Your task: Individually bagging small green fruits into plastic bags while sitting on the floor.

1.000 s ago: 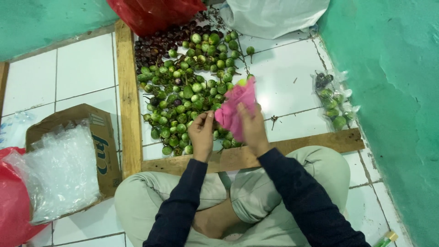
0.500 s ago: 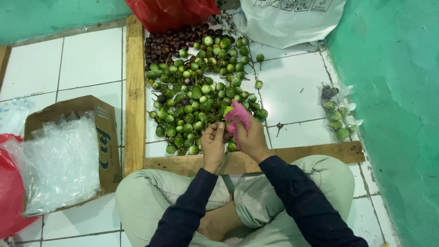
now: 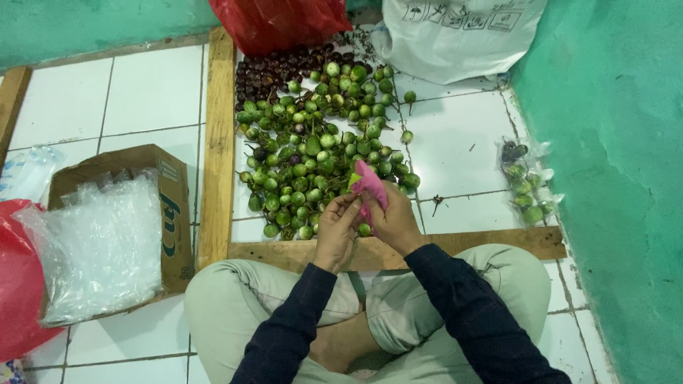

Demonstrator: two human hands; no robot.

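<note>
Head view: a small crumpled pink plastic bag (image 3: 370,183) is pinched in the right hand (image 3: 393,222), grip closed on it. The left hand (image 3: 336,231) grips its lower edge, just above the pile of round green fruits (image 3: 320,153) on the tiled floor (image 3: 455,142).

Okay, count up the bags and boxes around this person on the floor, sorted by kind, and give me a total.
Red plastic bags: 2
White sack: 1
Cardboard box: 1
Small clear bag of green fruit: 1
Total: 5
</note>
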